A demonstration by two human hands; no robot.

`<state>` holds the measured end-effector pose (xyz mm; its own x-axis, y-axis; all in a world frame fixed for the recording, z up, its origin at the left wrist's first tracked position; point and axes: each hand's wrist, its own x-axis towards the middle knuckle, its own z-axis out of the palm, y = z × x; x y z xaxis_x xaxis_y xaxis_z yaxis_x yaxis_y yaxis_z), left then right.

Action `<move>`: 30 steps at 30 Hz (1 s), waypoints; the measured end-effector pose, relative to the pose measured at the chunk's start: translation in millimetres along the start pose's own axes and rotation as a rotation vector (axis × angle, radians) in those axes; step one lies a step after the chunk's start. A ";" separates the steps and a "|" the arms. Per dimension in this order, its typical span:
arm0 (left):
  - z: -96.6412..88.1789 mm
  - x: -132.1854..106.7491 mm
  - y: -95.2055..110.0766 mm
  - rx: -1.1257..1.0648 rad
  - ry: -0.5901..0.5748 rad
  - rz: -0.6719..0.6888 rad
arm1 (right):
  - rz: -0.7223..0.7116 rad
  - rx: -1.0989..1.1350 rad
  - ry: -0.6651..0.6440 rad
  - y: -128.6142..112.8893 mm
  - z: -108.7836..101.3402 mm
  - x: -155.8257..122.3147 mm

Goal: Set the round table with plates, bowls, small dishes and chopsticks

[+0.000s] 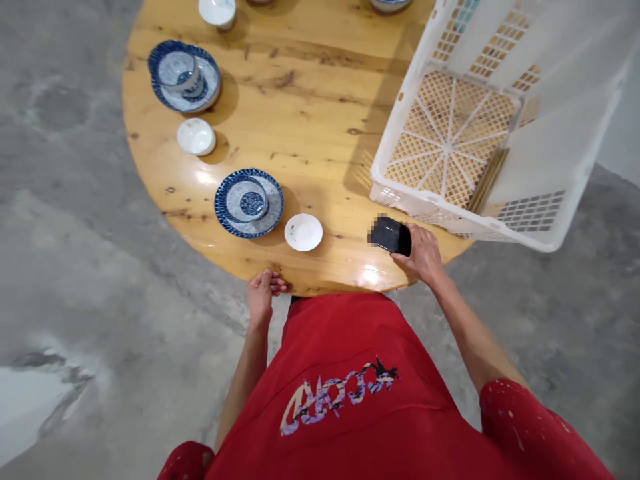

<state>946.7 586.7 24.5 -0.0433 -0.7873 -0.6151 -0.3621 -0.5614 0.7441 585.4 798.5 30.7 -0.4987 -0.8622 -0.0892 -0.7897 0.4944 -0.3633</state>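
Observation:
My right hand (424,252) grips one end of a black phone (391,235) just above the table's near right side. Part of the phone's far end is blurred out. At the table's near edge, my left hand (264,288) has its thumb and forefinger together and the other fingers loosely curled; I see nothing in it. Closest to that hand are a small white dish (303,233) and a blue-rimmed plate (274,220) with a patterned bowl (247,201) on it.
A large white plastic crate (385,190) stands on the right of the round wooden table (310,127), with thin brown slats inside. Farther left are a white bowl (196,137), another blue-rimmed dish (210,80) carrying a bowl, and a white bowl (217,12) near the top.

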 end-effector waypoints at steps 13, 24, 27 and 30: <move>-13.3 5.4 11.3 -0.024 -0.109 -0.078 | 0.164 0.083 0.292 -33.2 2.1 -39.4; -61.1 9.6 -26.8 0.081 -0.397 0.185 | 0.074 0.599 0.158 -215.7 85.1 -102.0; -117.6 20.4 -50.4 0.199 -0.354 0.286 | -0.071 0.584 0.106 -272.2 106.9 -96.8; -190.3 30.9 -82.4 0.131 -0.155 0.169 | -0.141 0.532 0.068 -314.6 122.0 -87.5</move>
<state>1152.4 560.2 -6.2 -0.2519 -0.8130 -0.5250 -0.4549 -0.3793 0.8057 921.1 704.9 39.8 -0.4367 -0.8983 0.0475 -0.5698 0.2354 -0.7873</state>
